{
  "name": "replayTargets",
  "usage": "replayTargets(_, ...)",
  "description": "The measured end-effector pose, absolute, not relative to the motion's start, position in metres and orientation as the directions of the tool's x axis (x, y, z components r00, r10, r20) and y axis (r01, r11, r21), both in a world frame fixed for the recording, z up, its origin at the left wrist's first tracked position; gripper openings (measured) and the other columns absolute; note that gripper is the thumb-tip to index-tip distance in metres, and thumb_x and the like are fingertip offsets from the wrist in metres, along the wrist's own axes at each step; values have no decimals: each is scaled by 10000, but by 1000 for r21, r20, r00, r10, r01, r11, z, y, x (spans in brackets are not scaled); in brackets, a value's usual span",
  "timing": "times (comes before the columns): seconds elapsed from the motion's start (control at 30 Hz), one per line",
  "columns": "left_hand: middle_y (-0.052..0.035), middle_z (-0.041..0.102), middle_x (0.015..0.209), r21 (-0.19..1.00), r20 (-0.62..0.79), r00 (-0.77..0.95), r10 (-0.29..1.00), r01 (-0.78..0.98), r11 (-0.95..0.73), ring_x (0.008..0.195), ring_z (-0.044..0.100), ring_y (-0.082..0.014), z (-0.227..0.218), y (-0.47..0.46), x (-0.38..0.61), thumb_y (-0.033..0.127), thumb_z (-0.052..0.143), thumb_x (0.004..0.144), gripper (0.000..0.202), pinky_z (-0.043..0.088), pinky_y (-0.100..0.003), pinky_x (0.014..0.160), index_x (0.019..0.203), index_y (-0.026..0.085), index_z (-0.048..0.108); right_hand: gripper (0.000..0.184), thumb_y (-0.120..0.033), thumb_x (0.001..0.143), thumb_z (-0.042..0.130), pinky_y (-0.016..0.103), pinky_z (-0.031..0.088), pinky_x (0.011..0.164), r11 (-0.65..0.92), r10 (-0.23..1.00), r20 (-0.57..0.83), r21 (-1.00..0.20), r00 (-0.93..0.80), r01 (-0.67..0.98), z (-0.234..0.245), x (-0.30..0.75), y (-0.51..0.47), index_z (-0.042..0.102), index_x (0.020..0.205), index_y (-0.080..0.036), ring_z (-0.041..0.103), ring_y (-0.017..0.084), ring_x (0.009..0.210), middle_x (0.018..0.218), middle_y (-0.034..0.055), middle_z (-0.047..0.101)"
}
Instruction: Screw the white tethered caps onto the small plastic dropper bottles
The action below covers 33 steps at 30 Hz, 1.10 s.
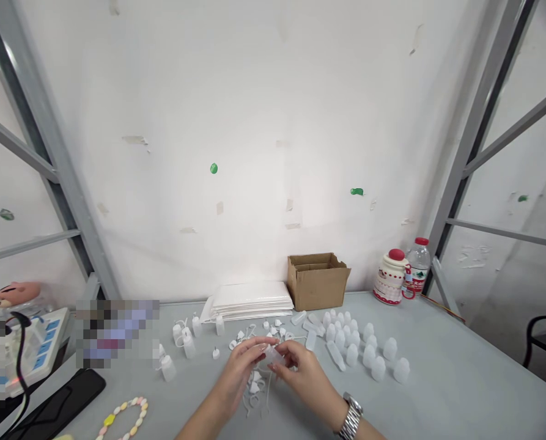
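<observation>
My left hand (pixel 238 370) and my right hand (pixel 307 370) meet above the middle of the table. Between their fingertips is a small translucent plastic bottle (pixel 274 355), held tilted. The left thumb and fingers pinch its upper end, partly hiding it, while the right fingers grip the body. Under and behind the hands lie white caps with thin cords (pixel 255 386). To the left stand several small bottles (pixel 189 345) with caps fitted. On the right are several domed translucent bottles (pixel 378 368) and a few lying on their sides, such as a long bottle (pixel 335 355).
A stack of white sheets (pixel 249 300) and an open cardboard box (pixel 318 287) stand against the wall. A red-lidded jar (pixel 389 281) and a water bottle (pixel 418 266) are at the back right. A black phone (pixel 59 403), bead bracelet (pixel 139 421) and power strip (pixel 47 348) lie left.
</observation>
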<state>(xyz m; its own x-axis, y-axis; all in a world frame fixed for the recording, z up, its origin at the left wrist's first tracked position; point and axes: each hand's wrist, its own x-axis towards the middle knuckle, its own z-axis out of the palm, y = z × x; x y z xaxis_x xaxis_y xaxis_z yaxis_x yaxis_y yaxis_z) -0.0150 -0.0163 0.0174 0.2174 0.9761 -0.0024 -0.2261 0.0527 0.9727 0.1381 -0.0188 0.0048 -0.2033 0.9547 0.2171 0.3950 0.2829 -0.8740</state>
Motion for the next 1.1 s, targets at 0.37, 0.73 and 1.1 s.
replayTargets(0.37,-60,652,856,920,27,283,959,-381,87,841,576,-210,18,-14,-13,311,588,696,187,411,-320,780,798,165,645,322,-429,600,688,287,475,595,77,966,77,-997,-248,-12,0,133,-13,573,744,-166,591,156,567,611,-22,586)
replayTargets(0.73,-87,651,970,867,-24,241,970,-479,141,922,567,-245,11,-12,-11,272,644,649,190,435,-324,740,795,155,676,399,-487,536,721,288,470,584,3,963,43,-989,-265,-149,1,128,-13,578,714,-159,588,143,528,638,-12,608)
replayTargets(1.1,-65,661,857,871,-30,240,970,-470,143,827,574,-209,13,-13,-9,271,636,671,169,425,-296,703,790,155,664,405,-479,507,743,273,467,560,-3,965,40,-987,-260,-161,0,127,-13,588,693,-155,580,133,516,624,-11,613)
